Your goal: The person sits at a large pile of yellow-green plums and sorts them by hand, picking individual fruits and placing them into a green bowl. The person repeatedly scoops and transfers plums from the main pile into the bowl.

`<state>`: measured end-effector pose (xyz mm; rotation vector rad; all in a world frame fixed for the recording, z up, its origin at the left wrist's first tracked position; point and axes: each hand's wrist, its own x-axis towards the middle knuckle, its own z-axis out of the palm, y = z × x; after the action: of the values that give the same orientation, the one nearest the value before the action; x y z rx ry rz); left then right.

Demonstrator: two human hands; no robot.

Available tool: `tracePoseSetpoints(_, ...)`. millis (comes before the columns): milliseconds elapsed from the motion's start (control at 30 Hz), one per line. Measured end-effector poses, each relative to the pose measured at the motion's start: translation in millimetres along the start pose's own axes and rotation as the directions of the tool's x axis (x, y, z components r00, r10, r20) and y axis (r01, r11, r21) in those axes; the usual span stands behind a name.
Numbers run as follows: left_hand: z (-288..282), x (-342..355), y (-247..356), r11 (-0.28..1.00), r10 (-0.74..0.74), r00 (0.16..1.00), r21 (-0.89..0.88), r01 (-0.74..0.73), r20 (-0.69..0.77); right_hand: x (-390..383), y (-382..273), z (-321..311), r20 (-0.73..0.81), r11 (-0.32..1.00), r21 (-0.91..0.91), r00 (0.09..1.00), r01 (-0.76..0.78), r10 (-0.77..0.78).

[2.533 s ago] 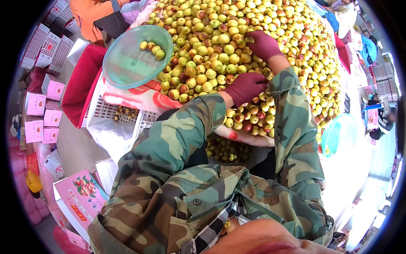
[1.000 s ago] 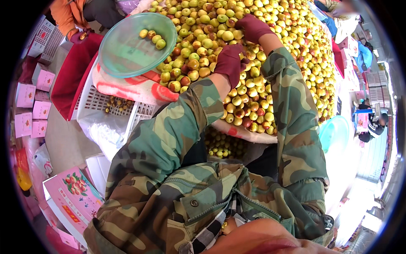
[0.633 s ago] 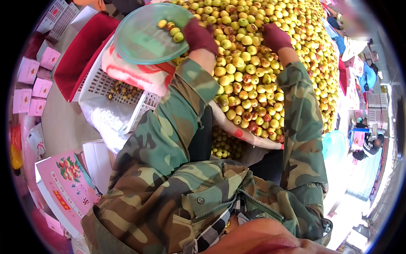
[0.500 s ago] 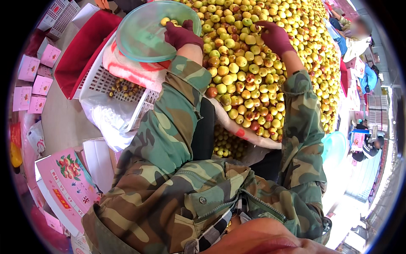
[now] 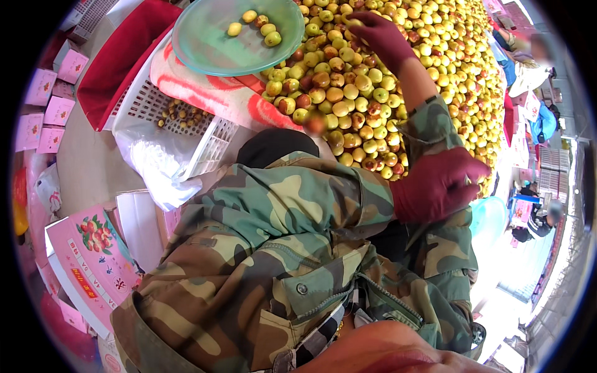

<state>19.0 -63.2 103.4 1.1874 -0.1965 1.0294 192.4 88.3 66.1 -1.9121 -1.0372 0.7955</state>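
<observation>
A large heap of yellow-green jujubes with reddish-brown patches (image 5: 348, 93) spreads in front of me. My right hand (image 5: 382, 40), in a maroon glove, reaches over its far part, with thumb and forefinger closed around a jujube (image 5: 354, 23). Crossing above my right forearm, my left hand (image 5: 435, 186) wears a matching glove. Its fingers are curled, and a small pale spot shows between them; what it holds I cannot make out. A translucent green basin (image 5: 224, 59) at the upper left has several jujubes in it.
Beneath the basin lies a red-and-white cloth (image 5: 205, 93) by a white plastic crate (image 5: 211, 146) containing small brownish fruits. Pink cartons (image 5: 93, 267) stand at left. A pale blue-green basin (image 5: 488, 217) is at right, with other people farther off.
My left hand has left the green basin and swung right, across my body and over my right forearm. Several jujubes now show in the basin. My right hand has shifted left and farther away.
</observation>
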Motion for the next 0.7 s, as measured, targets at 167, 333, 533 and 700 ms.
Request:
tracePoseSetpoints(167,-15,15,17,0.987,0.163,0.986,-0.017,-0.162,0.033,6,-59,56,0.034,0.947,0.309,0.994,0.087,-0.102)
tracePoseSetpoints(333,-26,13,1,0.983,0.175,0.977,0.038,-0.18,0.122,-13,1,74,0.218,0.639,-0.493,0.795,0.59,-0.566)
tracePoseSetpoints(533,-26,8,-18,0.977,0.156,0.976,0.12,-0.175,0.151,-51,8,52,0.421,0.291,-0.793,0.827,0.535,-0.371)
tracePoseSetpoints(700,-27,4,-24,0.973,0.084,0.982,0.197,-0.117,0.168,-35,41,-20,0.223,0.131,-0.936,0.84,0.325,-0.495)
